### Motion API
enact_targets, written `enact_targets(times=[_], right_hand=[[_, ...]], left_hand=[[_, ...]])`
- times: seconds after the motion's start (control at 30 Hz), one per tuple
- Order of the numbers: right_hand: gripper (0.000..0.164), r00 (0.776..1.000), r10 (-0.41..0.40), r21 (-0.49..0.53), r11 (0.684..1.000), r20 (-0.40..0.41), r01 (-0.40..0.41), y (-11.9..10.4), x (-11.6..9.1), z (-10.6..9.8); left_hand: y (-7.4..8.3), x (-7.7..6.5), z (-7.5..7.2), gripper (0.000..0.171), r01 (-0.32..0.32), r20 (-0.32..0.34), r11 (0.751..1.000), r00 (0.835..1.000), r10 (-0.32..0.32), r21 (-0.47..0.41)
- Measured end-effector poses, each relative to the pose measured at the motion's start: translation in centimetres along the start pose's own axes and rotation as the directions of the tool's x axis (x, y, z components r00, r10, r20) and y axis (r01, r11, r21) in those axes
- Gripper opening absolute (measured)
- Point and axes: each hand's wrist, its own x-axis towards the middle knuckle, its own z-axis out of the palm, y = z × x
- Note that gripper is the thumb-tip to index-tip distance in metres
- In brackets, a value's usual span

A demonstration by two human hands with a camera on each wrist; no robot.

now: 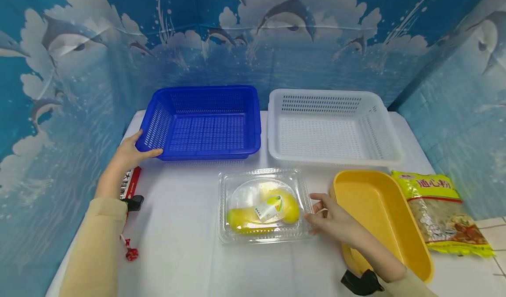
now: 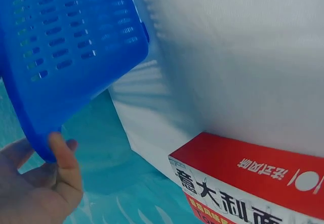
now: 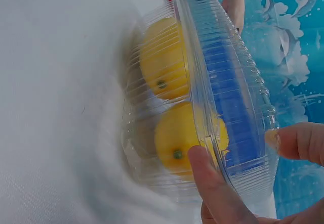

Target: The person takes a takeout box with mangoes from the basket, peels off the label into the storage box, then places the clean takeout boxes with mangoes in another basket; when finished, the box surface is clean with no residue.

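My left hand (image 1: 132,152) grips the left front corner of a blue plastic basket (image 1: 205,152). In the left wrist view, its thumb and fingers pinch the blue rim (image 2: 30,133). At the middle of the table lies a clear plastic clamshell box (image 1: 227,187) with a label on its lid. Two yellow, lemon-like fruits (image 3: 169,57) show through its ribbed wall. My right hand (image 1: 334,220) holds the box's right side between thumb and fingers. In the right wrist view, one fingertip is at the middle seam and another digit is against the lid.
A white basket (image 1: 336,161) stands right of the blue one. A yellow tub (image 1: 411,213) sits under my right forearm, with a pasta bag (image 1: 446,213) beyond it. By my left wrist are a red-and-white box (image 2: 253,171) and a red wrapped candy (image 1: 131,254).
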Motion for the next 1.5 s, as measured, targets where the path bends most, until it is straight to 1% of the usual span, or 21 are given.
enact_targets(times=[0.07,0.13,0.17,0.2,0.27,0.33,0.37,0.4,0.43,0.5,0.6,0.7,0.8,0.93,1.07,1.2,1.27,1.37,1.4,1.47,1.5], right_hand=[[0.072,1.0,0.028,-0.009,1.0,-0.004,-0.028,0.2,0.2,-0.1],[0.071,0.999,0.05,-0.012,0.999,-0.007,-0.05,0.3,0.4,-0.1],[0.071,0.998,0.058,-0.016,0.998,-0.008,-0.058,0.4,0.4,-0.1],[0.071,0.998,0.062,-0.013,0.998,-0.009,-0.062,0.4,0.5,-0.1],[0.07,0.997,0.072,-0.016,0.997,-0.016,-0.072,0.5,0.6,-0.1],[0.07,0.997,0.075,-0.025,0.997,-0.024,-0.075,0.6,0.6,0.0],[0.071,0.997,0.077,-0.029,0.997,-0.029,-0.078,0.6,0.6,0.0],[0.071,0.996,0.081,-0.032,0.996,-0.033,-0.082,0.6,0.6,0.0],[0.071,0.996,0.083,-0.034,0.996,-0.035,-0.084,0.6,0.6,0.0],[0.071,0.996,0.085,-0.032,0.996,-0.036,-0.086,0.6,0.6,0.0],[0.072,0.995,0.097,-0.024,0.995,-0.04,-0.098,0.6,0.2,0.0],[0.072,0.994,0.101,-0.028,0.994,-0.04,-0.102,0.5,0.0,-0.1],[0.072,0.995,0.09,-0.044,0.995,-0.035,-0.092,0.5,0.1,-0.2],[0.072,0.997,0.076,-0.063,0.995,-0.023,-0.077,0.4,0.3,-0.2],[0.073,0.997,0.082,-0.079,0.994,-0.008,-0.082,0.3,0.3,0.0],[0.075,0.994,0.106,-0.088,0.991,-0.002,-0.105,0.2,0.3,0.2],[0.076,0.993,0.115,-0.103,0.988,-0.004,-0.115,-0.1,0.3,0.1],[0.081,0.996,0.075,-0.209,0.974,-0.049,-0.084,-0.7,0.5,0.0],[0.084,0.997,0.047,-0.253,0.965,-0.069,-0.063,-1.0,0.7,0.1],[0.091,0.99,-0.041,-0.363,0.932,-0.135,-0.011,-1.7,1.0,0.3],[0.092,0.981,-0.092,-0.416,0.909,-0.173,0.012,-2.2,1.3,0.5]], left_hand=[[0.0,-0.4,0.6,0.108,-0.036,-0.072,0.999,0.997,0.039,0.035],[0.2,-1.2,1.2,0.101,-0.085,-0.153,0.994,0.984,0.094,0.064],[0.3,-1.7,1.6,0.096,-0.11,-0.199,0.991,0.972,0.122,0.071],[0.6,-2.3,2.0,0.092,-0.143,-0.246,0.987,0.956,0.157,0.077],[1.3,-3.6,2.8,0.082,-0.205,-0.321,0.974,0.92,0.224,0.093],[2.3,-5.0,3.7,0.074,-0.251,-0.363,0.964,0.894,0.264,0.084],[2.8,-5.6,4.1,0.07,-0.275,-0.371,0.958,0.884,0.284,0.08],[3.2,-6.3,4.6,0.067,-0.294,-0.366,0.953,0.881,0.299,0.069],[3.7,-7.0,5.2,0.063,-0.311,-0.351,0.949,0.884,0.309,0.054],[4.5,-8.1,6.4,0.059,-0.347,-0.295,0.938,0.894,0.336,0.016],[5.5,-9.4,8.7,0.057,-0.373,-0.167,0.925,0.918,0.359,-0.065],[6.3,-9.8,11.1,0.061,-0.354,-0.039,0.921,0.935,0.352,-0.164],[6.7,-9.8,13.1,0.067,-0.315,0.057,0.911,0.938,0.341,-0.266],[7.1,-10.0,15.1,0.077,-0.268,0.144,0.904,0.933,0.33,-0.333],[7.2,-10.4,16.1,0.082,-0.227,0.205,0.89,0.923,0.326,-0.395],[7.0,-10.6,16.5,0.084,-0.191,0.239,0.855,0.91,0.338,-0.483],[7.0,-10.7,16.6,0.084,-0.196,0.24,0.846,0.905,0.35,-0.495],[7.2,-10.6,16.7,0.084,-0.201,0.241,0.847,0.903,0.355,-0.493],[7.2,-10.5,16.7,0.084,-0.203,0.24,0.847,0.903,0.355,-0.492],[7.4,-10.4,16.7,0.084,-0.205,0.238,0.847,0.904,0.356,-0.49],[7.5,-10.4,16.7,0.083,-0.202,0.237,0.849,0.905,0.353,-0.489]])
